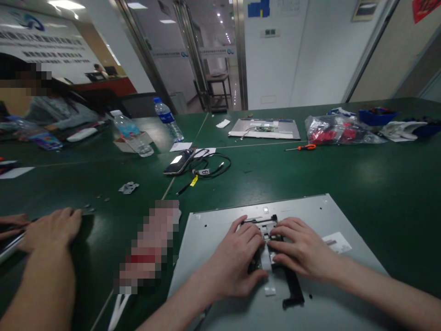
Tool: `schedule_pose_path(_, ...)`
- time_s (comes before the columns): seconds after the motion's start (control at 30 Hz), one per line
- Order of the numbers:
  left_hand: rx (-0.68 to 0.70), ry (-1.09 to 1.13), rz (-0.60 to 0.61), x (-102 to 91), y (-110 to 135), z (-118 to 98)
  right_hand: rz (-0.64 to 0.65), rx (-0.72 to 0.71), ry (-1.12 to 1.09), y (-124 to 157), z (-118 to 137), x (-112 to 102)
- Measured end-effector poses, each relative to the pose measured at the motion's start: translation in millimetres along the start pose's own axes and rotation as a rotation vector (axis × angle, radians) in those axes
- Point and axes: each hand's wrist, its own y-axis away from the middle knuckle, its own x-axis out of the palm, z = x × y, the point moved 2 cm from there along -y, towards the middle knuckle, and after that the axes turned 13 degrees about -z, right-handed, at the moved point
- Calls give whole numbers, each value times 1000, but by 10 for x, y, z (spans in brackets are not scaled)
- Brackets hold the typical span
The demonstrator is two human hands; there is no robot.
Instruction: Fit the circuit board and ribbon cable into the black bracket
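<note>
A flat grey metal panel [220,312], likely the back of a display, lies in front of me. A black plastic bracket [292,287] sits at its middle, with a white ribbon cable [269,289] and part of a green circuit board beside it. My left hand [241,257] bends its fingers over the upper left part of the bracket, thumb low near the ribbon cable. My right hand [303,250] grips the bracket from the right, fingers bent onto it. Both hands' fingertips are partly hidden. A white label [337,242] is stuck on the panel, right of my right hand.
Left of the panel lies a phone-like pixelated object [148,248] with a white cable. Another person's arm [51,257] reaches in at left. Farther back are a phone [179,162], black cables [220,170], bottles [168,119], another panel [285,129], a screwdriver [303,147] and a plastic bag [337,131].
</note>
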Motion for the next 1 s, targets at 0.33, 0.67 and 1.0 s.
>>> schedule_pose_path(0.33,19,-8,-13,20,2,29,0,-16,-27,-5,36,2)
schedule_pose_path(0.67,20,-8,-28,12,-14,14,89,-84,-171,7,140,76)
schedule_pose_path(1.0,32,-5,-25,8,0,17,109,-66,-153,11,127,94)
